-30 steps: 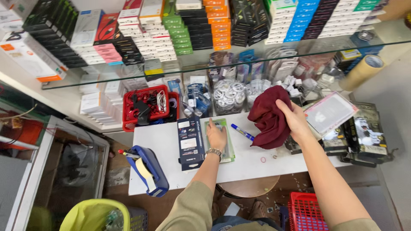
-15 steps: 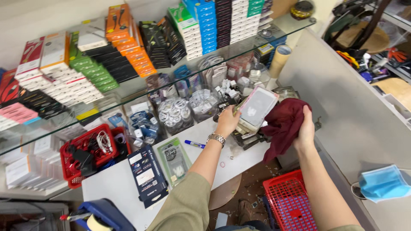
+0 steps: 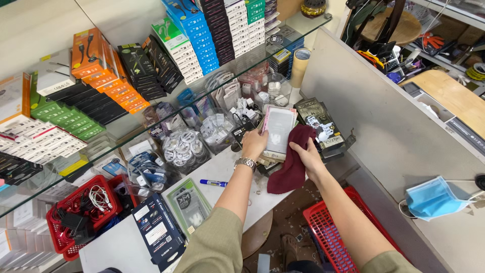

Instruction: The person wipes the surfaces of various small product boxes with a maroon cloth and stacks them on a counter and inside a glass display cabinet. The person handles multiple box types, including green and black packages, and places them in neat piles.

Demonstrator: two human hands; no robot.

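Gripping the flat pale package (image 3: 278, 132) by its near edge, the left hand (image 3: 254, 143) steadies it above the white counter (image 3: 237, 167). The right hand (image 3: 308, 156) is clamped on a maroon cloth (image 3: 291, 162), pressing it to the package's right side. Left of the package lies a blue marker (image 3: 213, 183); behind it, cable bundles (image 3: 184, 146) crowd the counter under a glass shelf (image 3: 151, 111).

A pen (image 3: 213, 183) lies on the counter (image 3: 126, 242) left of the phone (image 3: 278, 129); a basket (image 3: 331, 232) sits below.
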